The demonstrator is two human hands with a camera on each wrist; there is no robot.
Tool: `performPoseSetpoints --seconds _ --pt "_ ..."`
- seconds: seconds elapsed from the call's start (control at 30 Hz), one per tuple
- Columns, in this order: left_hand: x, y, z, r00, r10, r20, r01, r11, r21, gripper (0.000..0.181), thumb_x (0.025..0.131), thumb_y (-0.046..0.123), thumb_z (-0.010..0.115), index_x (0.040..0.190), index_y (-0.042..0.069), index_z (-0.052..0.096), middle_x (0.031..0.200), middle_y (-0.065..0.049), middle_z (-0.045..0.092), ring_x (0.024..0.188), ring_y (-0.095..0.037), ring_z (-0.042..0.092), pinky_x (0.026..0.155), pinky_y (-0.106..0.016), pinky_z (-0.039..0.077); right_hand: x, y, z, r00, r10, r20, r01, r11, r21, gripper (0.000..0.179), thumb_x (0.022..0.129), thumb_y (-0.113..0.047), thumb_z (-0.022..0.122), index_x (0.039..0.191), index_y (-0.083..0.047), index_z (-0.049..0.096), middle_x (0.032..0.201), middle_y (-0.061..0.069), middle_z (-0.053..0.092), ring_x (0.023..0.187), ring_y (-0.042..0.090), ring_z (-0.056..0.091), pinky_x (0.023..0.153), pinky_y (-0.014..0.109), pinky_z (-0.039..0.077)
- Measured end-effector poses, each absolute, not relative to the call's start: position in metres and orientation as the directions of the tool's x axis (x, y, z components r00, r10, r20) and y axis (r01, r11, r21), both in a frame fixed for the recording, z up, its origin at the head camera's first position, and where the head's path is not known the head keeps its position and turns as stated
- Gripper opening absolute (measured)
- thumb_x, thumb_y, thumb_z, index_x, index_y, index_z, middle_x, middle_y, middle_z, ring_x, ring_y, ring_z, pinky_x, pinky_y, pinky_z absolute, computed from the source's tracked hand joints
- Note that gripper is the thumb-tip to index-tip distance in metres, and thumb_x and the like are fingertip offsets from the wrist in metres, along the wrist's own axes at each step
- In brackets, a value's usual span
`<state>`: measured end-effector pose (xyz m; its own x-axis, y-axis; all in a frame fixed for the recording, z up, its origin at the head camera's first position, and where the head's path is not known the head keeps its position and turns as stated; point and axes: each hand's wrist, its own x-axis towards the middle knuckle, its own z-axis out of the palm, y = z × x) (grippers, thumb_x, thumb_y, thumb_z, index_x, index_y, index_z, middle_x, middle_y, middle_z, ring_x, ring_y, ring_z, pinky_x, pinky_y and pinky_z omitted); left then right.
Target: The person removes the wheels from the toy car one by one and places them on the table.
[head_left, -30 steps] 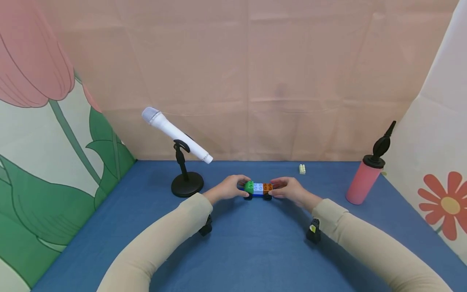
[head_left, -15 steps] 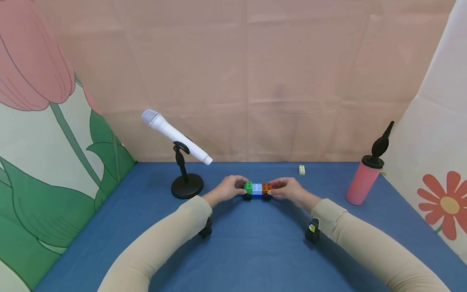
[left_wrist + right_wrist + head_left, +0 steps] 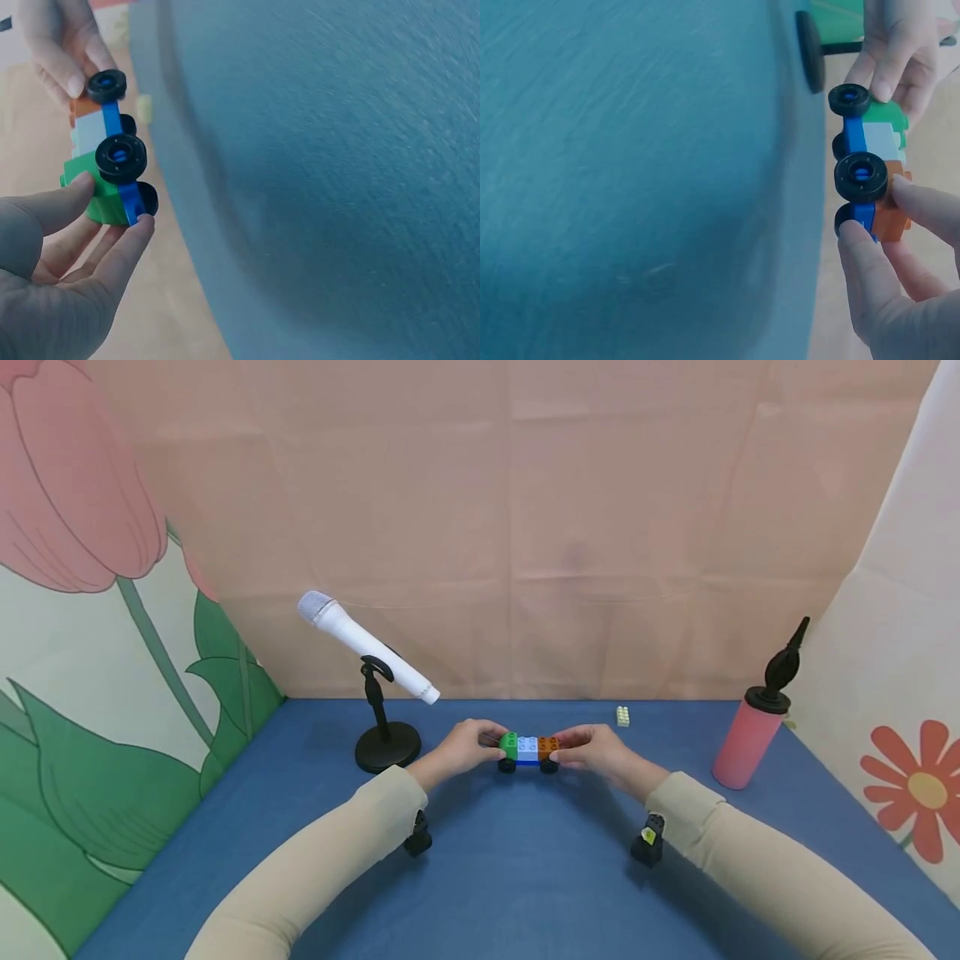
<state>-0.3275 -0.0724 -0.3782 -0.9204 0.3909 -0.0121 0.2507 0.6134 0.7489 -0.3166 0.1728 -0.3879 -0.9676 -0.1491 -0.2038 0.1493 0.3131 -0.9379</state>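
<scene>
Toy car point(image 3: 527, 751) at centre, ahead of the person, between both hands; appears raised off the tabletop point(image 3: 517, 877). Left hand point(image 3: 468, 745) pinches the green end, thumb on the green block point(image 3: 109, 204), a fingertip at the blue base point(image 3: 130, 201). Right hand point(image 3: 600, 750) pinches the opposite end, thumb on the orange block point(image 3: 889, 214), a fingertip at the base beside a wheel point(image 3: 861, 178).

Progress: build looks complete or nearly so. Three blocks, green, pale blue point(image 3: 882, 140) and orange, sit in a row on the base; four wheels visible. No gap between blocks that I can make out. Left to do, in my judgement: perhaps only pressing the ends firm, or setting the car down.

Cream brick point(image 3: 623, 717) lies loose near the back edge, well apart from the car; whether it belongs to the build, cannot tell.
</scene>
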Motion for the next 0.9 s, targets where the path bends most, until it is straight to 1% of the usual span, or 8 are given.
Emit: performPoseSetpoints --seconds 0.23,0.43,0.53,0.8,0.9 --pt "-0.321 -0.076 -0.366 -0.934 0.356 0.008 0.236 0.602 0.762 0.037 0.088 0.014 0.071 0.124 0.009 0.064 0.120 -0.009 0.067 0.110 -0.024 0.064 0.090 -0.038 0.054 -0.309 0.172 -0.371 -0.969 -0.172 -0.180 0.116 0.328 -0.938 0.044 0.084 -0.010 0.075 0.125 -0.002 0.062 0.124 0.017 0.061 0.101 0.020 0.065 0.092 0.039 0.053" --pt "-0.311 -0.082 -0.358 -0.936 0.351 0.032 0.248 0.592 0.767 0.037 0.088 0.015 0.071 0.124 0.010 0.064 0.121 -0.009 0.066 0.111 -0.024 0.064 0.092 -0.039 0.053 -0.303 0.171 -0.362 -0.966 -0.200 -0.166 0.097 0.314 -0.944 0.046 0.084 -0.012 0.076 0.126 -0.002 0.061 0.125 0.017 0.061 0.102 0.022 0.065 0.098 0.045 0.049" --pt "-0.305 -0.087 -0.355 -0.939 0.341 0.044 0.251 0.593 0.765 0.037 0.087 0.017 0.072 0.123 0.010 0.065 0.120 -0.008 0.067 0.111 -0.023 0.065 0.093 -0.040 0.053 -0.298 0.169 -0.358 -0.965 -0.212 -0.152 0.078 0.324 -0.943 0.047 0.083 -0.014 0.076 0.126 -0.002 0.061 0.124 0.017 0.061 0.103 0.023 0.064 0.098 0.046 0.049" --pt "-0.291 -0.095 -0.347 -0.941 0.337 0.045 0.240 0.564 0.790 0.037 0.086 0.017 0.074 0.122 0.012 0.066 0.119 -0.006 0.068 0.108 -0.020 0.066 0.095 -0.042 0.052 -0.283 0.167 -0.349 -0.966 -0.224 -0.126 0.039 0.357 -0.933 0.046 0.083 -0.016 0.077 0.125 -0.003 0.062 0.119 0.015 0.064 0.100 0.021 0.065 0.087 0.035 0.056" --pt "-0.286 -0.095 -0.343 -0.941 0.335 0.051 0.242 0.560 0.792 0.037 0.086 0.017 0.074 0.121 0.012 0.067 0.118 -0.004 0.069 0.107 -0.019 0.066 0.096 -0.042 0.051 -0.278 0.168 -0.347 -0.964 -0.232 -0.126 0.036 0.357 -0.933 0.047 0.083 -0.017 0.077 0.125 -0.003 0.062 0.119 0.015 0.063 0.100 0.021 0.065 0.087 0.035 0.056"
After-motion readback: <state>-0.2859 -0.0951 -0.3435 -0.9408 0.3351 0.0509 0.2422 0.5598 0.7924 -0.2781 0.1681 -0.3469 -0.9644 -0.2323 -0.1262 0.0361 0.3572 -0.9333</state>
